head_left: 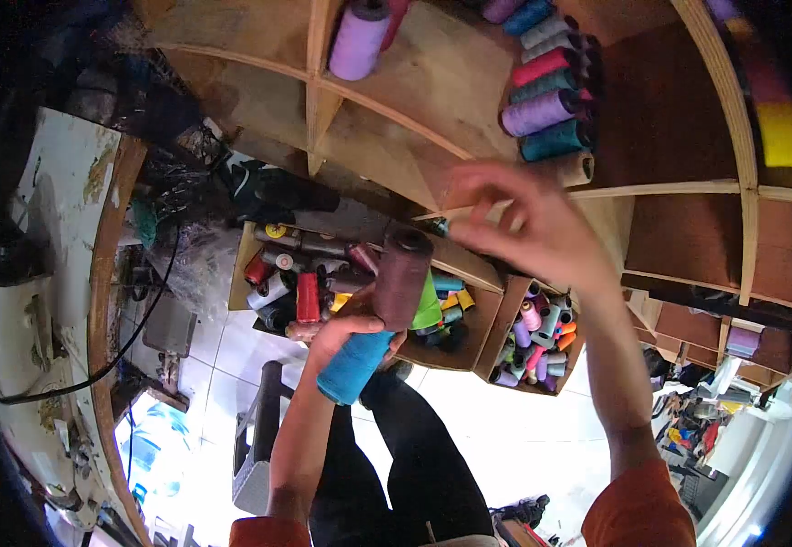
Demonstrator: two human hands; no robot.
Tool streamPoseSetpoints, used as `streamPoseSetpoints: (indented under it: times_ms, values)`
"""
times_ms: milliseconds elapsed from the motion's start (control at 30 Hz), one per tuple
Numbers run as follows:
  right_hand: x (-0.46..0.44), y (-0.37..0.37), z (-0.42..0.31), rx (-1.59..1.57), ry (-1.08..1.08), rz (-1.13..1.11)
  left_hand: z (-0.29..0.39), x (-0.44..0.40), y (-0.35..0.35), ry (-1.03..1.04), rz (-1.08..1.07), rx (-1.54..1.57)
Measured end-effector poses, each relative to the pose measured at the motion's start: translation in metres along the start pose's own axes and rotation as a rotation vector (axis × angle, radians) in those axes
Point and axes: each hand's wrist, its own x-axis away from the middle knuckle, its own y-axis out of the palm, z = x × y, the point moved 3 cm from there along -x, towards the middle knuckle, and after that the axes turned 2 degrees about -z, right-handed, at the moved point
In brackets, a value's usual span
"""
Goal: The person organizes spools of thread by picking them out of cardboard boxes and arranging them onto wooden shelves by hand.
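Note:
My left hand is closed around spools of thread, low in the middle of the head view. A dark maroon thread spool stands up from its grip, and a blue thread spool points down from it toward my legs. Right behind the maroon one shows a lime green spool; whether my hand touches it I cannot tell. My right hand is raised in front of the shelf, slightly blurred, with thumb and fingers curved apart and nothing visible between them.
Above, a wooden shelf holds a row of colored spools and a lilac spool. Cardboard boxes of mixed spools stand on the white tiled floor below. At left are a worn table and a black cable.

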Motion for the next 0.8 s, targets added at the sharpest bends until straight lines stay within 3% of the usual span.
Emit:
streamPoseSetpoints:
  times_ms: [100,200,233,333,400,500,600,800]
  values:
    - [0.011,0.027,0.001,0.094,-0.11,-0.086,0.009,-0.005,0.019,-0.055,-0.039,-0.148]
    - [0.012,0.028,0.018,0.006,0.096,-0.33,0.005,-0.005,0.029,-0.036,0.022,-0.229]
    - [0.016,0.025,0.025,-0.112,0.114,-0.317,0.002,-0.004,0.032,-0.012,0.019,-0.261]
    - [0.016,-0.015,0.015,0.039,0.148,-0.087,0.004,-0.001,0.042,-0.077,-0.062,-0.269]
    - [0.012,-0.047,0.014,0.134,0.057,0.188,-0.001,-0.003,0.034,-0.027,-0.066,-0.379]
    - [0.0,-0.084,0.01,0.474,-0.053,0.401,-0.008,-0.002,0.024,0.034,-0.058,-0.366]
    - [-0.016,-0.095,0.029,0.683,-0.042,0.427,-0.014,0.001,0.017,0.035,-0.017,-0.337]
    - [-0.024,-0.082,0.044,0.726,0.019,0.42,-0.009,0.003,0.009,0.035,-0.004,-0.368]
